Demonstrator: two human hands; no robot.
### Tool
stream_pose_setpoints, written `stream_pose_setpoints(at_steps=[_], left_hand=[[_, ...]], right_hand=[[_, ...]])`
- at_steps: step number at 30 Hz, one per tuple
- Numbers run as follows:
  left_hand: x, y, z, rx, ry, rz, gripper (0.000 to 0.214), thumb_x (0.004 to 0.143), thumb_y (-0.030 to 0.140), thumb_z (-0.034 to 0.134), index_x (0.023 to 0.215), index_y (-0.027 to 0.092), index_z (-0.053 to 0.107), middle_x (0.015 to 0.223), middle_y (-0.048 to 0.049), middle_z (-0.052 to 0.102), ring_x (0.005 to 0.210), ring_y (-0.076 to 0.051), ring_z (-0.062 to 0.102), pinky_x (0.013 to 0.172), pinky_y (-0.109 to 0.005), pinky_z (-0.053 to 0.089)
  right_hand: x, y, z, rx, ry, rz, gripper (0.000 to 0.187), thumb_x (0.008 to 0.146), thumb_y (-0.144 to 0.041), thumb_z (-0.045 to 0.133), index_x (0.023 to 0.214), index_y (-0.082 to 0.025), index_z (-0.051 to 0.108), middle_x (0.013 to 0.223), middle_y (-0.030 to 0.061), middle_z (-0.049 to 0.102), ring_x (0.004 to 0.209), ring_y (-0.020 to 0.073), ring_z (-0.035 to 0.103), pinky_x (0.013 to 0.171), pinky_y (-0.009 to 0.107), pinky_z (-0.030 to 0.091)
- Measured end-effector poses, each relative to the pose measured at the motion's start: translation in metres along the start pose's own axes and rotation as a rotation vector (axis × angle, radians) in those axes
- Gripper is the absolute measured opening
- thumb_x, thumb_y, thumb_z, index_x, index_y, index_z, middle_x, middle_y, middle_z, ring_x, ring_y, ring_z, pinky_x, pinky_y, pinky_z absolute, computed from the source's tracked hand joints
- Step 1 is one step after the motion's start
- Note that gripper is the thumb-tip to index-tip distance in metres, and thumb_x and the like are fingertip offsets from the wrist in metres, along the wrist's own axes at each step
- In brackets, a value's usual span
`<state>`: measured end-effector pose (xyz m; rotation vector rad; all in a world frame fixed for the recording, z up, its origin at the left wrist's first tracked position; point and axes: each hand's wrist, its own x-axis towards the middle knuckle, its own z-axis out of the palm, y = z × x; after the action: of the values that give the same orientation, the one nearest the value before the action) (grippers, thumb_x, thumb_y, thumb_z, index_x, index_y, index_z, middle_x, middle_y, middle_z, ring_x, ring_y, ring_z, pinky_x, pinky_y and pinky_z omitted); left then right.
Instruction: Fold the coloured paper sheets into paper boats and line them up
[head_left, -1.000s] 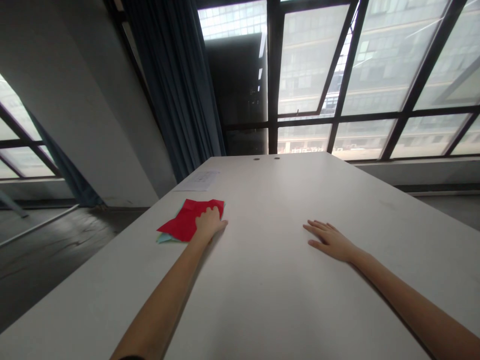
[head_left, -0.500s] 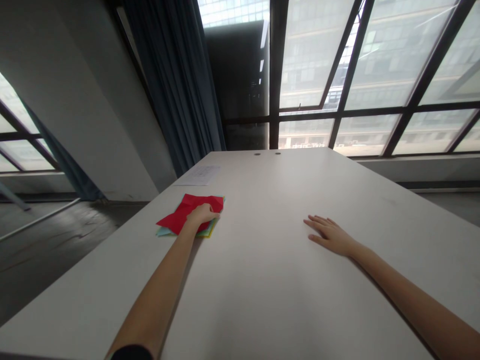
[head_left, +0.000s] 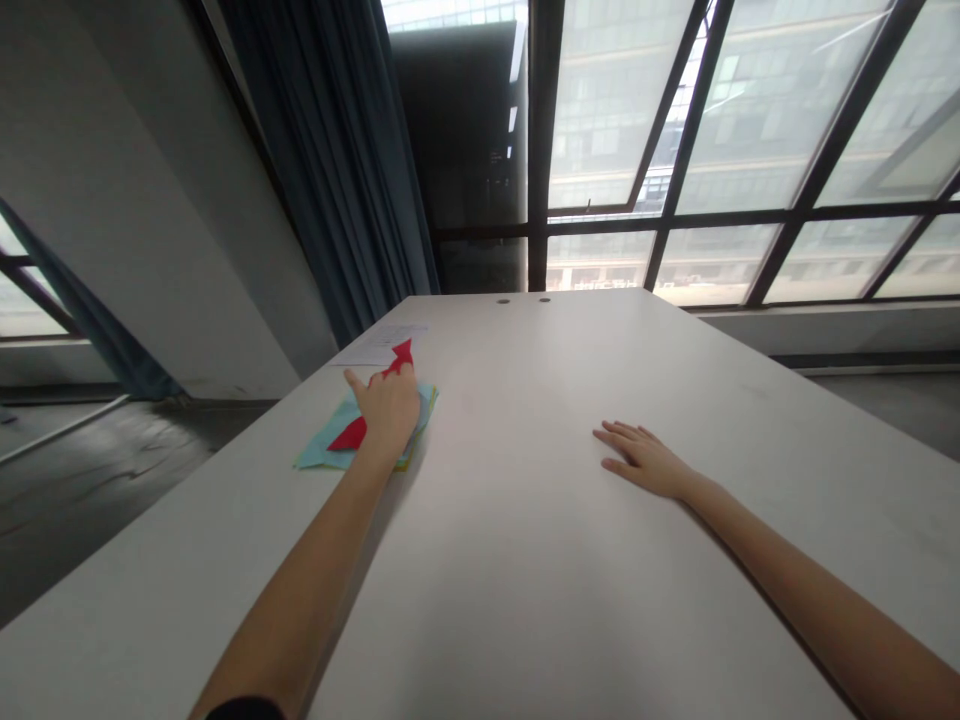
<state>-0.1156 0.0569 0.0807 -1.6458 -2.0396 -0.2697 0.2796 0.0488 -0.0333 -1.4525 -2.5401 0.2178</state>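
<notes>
My left hand (head_left: 388,402) is closed on a thin red sheet (head_left: 349,435), its fingers curled and its thumb sticking out to the side. One corner of the sheet shows beyond the knuckles, another below the thumb, and the middle is hidden behind the hand. I cannot tell whether it is paper or cloth. Under it lies a flat pile with a light blue sheet (head_left: 319,447) on top and yellow edges at the right. My right hand (head_left: 643,458) rests on the table with fingers spread and nothing in it.
A white printed page (head_left: 375,346) lies behind the coloured pile, close to the left edge of the long white table (head_left: 510,550). Two small dark round fittings sit at the far end. Beyond stand a blue curtain (head_left: 330,150) and large windows.
My left hand has gathered up the red sheet and turned, lifting it partly off the pile, so more light blue shows. My right hand stays in place. The view has shifted slightly.
</notes>
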Motion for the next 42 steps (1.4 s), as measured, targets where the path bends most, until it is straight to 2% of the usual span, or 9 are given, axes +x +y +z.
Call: stream_pose_setpoints(at_steps=[5, 10, 13, 17, 23, 28, 32, 39, 42], left_hand=[[-0.033, 0.055, -0.025, -0.113, 0.080, 0.287, 0.036, 0.086, 0.015, 0.025, 0.106, 0.015, 0.055, 0.097, -0.0136, 0.063, 0.097, -0.027, 0.052, 0.104, -0.055, 0.004], [-0.077, 0.105, -0.006, -0.242, -0.111, 0.653, 0.031, 0.085, 0.014, 0.031, 0.104, 0.018, 0.056, 0.089, -0.0101, 0.063, 0.090, -0.023, 0.056, 0.105, -0.053, 0.008], [-0.095, 0.118, 0.003, -0.355, -0.265, 0.732, 0.025, 0.088, 0.027, 0.034, 0.095, 0.019, 0.057, 0.093, -0.0093, 0.064, 0.093, -0.023, 0.056, 0.103, -0.055, 0.013], [-0.102, 0.120, 0.003, -0.502, -0.381, 0.755, 0.042, 0.088, 0.049, 0.029, 0.099, 0.019, 0.057, 0.113, -0.0114, 0.058, 0.109, -0.027, 0.050, 0.100, -0.054, 0.023], [-0.102, 0.121, -0.005, -0.689, -0.541, 0.965, 0.049, 0.090, 0.047, 0.021, 0.122, 0.022, 0.048, 0.132, -0.0076, 0.046, 0.123, -0.023, 0.038, 0.100, -0.040, 0.030], [-0.084, 0.116, 0.007, -0.816, -0.459, 0.918, 0.039, 0.092, 0.033, 0.025, 0.112, 0.020, 0.055, 0.121, -0.0046, 0.055, 0.113, -0.015, 0.046, 0.100, -0.029, 0.032], [-0.064, 0.101, 0.027, -0.716, -0.391, 0.824, 0.028, 0.086, 0.028, 0.041, 0.107, 0.019, 0.057, 0.118, -0.0064, 0.056, 0.109, -0.018, 0.048, 0.096, -0.030, 0.036], [-0.055, 0.094, 0.031, -0.631, -0.389, 0.910, 0.028, 0.085, 0.037, 0.043, 0.101, 0.023, 0.061, 0.101, -0.0044, 0.063, 0.095, -0.018, 0.053, 0.089, -0.031, 0.039], [-0.057, 0.095, 0.031, -0.625, -0.356, 0.906, 0.033, 0.084, 0.042, 0.043, 0.105, 0.022, 0.059, 0.105, -0.0068, 0.062, 0.100, -0.020, 0.052, 0.090, -0.033, 0.038]], right_hand=[[-0.001, -0.001, 0.000, 0.001, 0.008, 0.006, 0.061, 0.083, -0.060, 0.031, 0.135, -0.027, 0.034, 0.141, 0.0078, 0.034, 0.129, 0.0278, 0.028, 0.103, 0.052, 0.022], [-0.003, -0.005, -0.007, 0.031, 0.109, -0.072, 0.063, 0.084, -0.052, 0.039, 0.138, -0.023, 0.026, 0.137, 0.0099, 0.039, 0.125, 0.0270, 0.034, 0.102, 0.048, 0.028], [-0.003, -0.014, -0.014, 0.040, 0.207, -0.121, 0.054, 0.085, -0.043, 0.040, 0.134, -0.022, 0.033, 0.123, 0.0116, 0.050, 0.113, 0.0259, 0.044, 0.096, 0.045, 0.036], [-0.001, -0.032, -0.018, 0.033, 0.233, -0.198, 0.039, 0.089, -0.032, 0.031, 0.124, -0.023, 0.046, 0.108, 0.0109, 0.055, 0.098, 0.0235, 0.051, 0.088, 0.042, 0.040], [0.000, -0.053, -0.015, 0.011, 0.124, -0.270, 0.036, 0.090, -0.034, 0.032, 0.119, -0.026, 0.052, 0.115, 0.0074, 0.056, 0.105, 0.0232, 0.048, 0.090, 0.043, 0.037], [-0.001, -0.048, -0.011, -0.004, 0.086, -0.100, 0.037, 0.089, -0.044, 0.032, 0.111, -0.023, 0.054, 0.117, 0.0076, 0.057, 0.109, 0.0226, 0.049, 0.095, 0.044, 0.032], [0.000, -0.038, -0.011, 0.043, 0.090, 0.001, 0.038, 0.088, -0.047, 0.032, 0.107, -0.021, 0.054, 0.117, 0.0092, 0.057, 0.112, 0.0231, 0.048, 0.101, 0.052, 0.020], [0.001, -0.022, -0.013, 0.147, 0.071, 0.070, 0.042, 0.087, -0.051, 0.030, 0.107, -0.024, 0.056, 0.120, 0.0072, 0.056, 0.122, 0.0263, 0.039, 0.101, 0.060, 0.011], [-0.001, -0.019, -0.012, 0.112, 0.039, 0.050, 0.054, 0.082, -0.058, 0.038, 0.121, -0.024, 0.048, 0.126, 0.0092, 0.052, 0.125, 0.0292, 0.035, 0.101, 0.061, 0.012]])
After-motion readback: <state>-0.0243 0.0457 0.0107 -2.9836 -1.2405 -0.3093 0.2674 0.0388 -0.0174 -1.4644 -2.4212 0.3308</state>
